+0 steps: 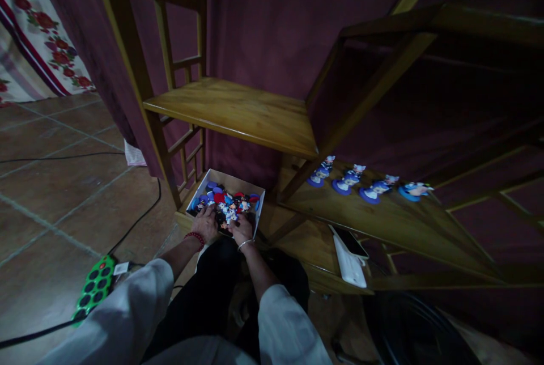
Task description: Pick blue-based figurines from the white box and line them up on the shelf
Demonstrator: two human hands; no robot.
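A shallow white box [260, 206] sits on the low shelf before me, filled with small cartoon figurines [219, 198] in blue, purple, red and black. My left hand [204, 224] reaches over the box's left side, its fingers stretched among the figurines and their tips partly hidden. At the near right side, my right hand [242, 230] has its thumb and fingers closed at a white-and-blue figurine [232, 215]. A red bead bracelet circles my left wrist; a pale bracelet is on my right.
Several figurines on round bases [346, 181] stand in a row on the right shelf [408, 223]. A phone [351, 241] rests on a white object [351, 266]. Above the box juts a wooden shelf [238, 113]. A green power strip [94, 288] and cables lie on the left floor.
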